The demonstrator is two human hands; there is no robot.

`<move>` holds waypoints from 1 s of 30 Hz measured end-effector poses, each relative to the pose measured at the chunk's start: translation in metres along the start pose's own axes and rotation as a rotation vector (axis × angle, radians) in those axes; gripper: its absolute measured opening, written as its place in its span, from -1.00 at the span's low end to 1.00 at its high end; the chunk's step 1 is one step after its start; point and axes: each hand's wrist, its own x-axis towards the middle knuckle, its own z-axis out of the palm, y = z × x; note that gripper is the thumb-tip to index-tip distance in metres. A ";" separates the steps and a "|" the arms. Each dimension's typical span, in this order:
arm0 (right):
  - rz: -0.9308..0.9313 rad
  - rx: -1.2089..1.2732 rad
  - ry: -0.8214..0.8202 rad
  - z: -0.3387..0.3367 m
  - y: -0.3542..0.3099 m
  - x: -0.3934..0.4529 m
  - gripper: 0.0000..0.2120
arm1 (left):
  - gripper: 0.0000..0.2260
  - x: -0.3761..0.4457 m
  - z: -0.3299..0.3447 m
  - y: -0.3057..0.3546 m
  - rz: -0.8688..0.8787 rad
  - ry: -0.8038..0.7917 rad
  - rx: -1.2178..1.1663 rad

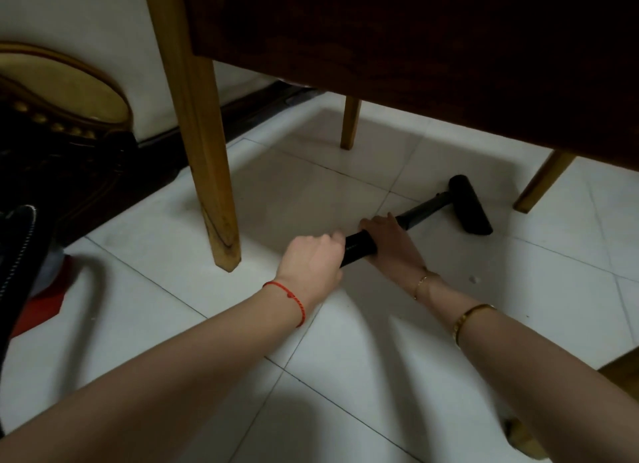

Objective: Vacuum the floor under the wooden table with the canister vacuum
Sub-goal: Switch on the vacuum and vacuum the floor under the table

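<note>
A black vacuum wand point(359, 247) runs low across the white tile floor, ending in a black floor nozzle point(469, 205) that lies flat under the dark wooden table point(415, 48). My left hand point(313, 262) grips the near end of the wand. My right hand point(390, 241) grips it a little further along, toward the nozzle. A grey hose point(84, 276) curves at the left, where part of the red canister point(48, 303) shows behind a dark object.
Light wooden table legs stand at the near left point(204, 151), the far middle point(351, 122) and the right point(541, 182). A dark carved piece of furniture point(65, 117) fills the left side. A small white speck point(473, 279) lies on the tiles.
</note>
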 end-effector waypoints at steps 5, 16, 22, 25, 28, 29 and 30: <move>-0.130 0.068 -0.022 0.022 -0.014 0.019 -0.84 | -0.75 -0.014 0.012 -0.023 -0.079 -0.018 0.029; -0.066 0.085 0.059 0.039 0.027 0.059 -0.91 | -0.73 0.045 0.044 -0.011 -0.141 -0.023 -0.023; 0.005 0.016 0.070 0.041 0.073 0.063 -0.93 | -0.78 0.085 0.069 0.023 -0.160 -0.026 -0.087; 0.004 0.018 0.082 0.045 0.076 0.065 -0.92 | -0.78 0.088 0.069 0.022 -0.159 -0.033 -0.078; -0.018 0.038 0.095 0.048 0.060 0.068 -0.90 | -0.76 0.078 0.065 0.009 -0.163 -0.026 -0.059; -0.027 0.052 0.095 0.049 0.052 0.069 -0.88 | -0.75 0.072 0.062 0.003 -0.165 -0.031 -0.051; -0.038 0.069 0.093 0.050 0.042 0.069 -0.86 | -0.74 0.065 0.058 -0.003 -0.166 -0.036 -0.042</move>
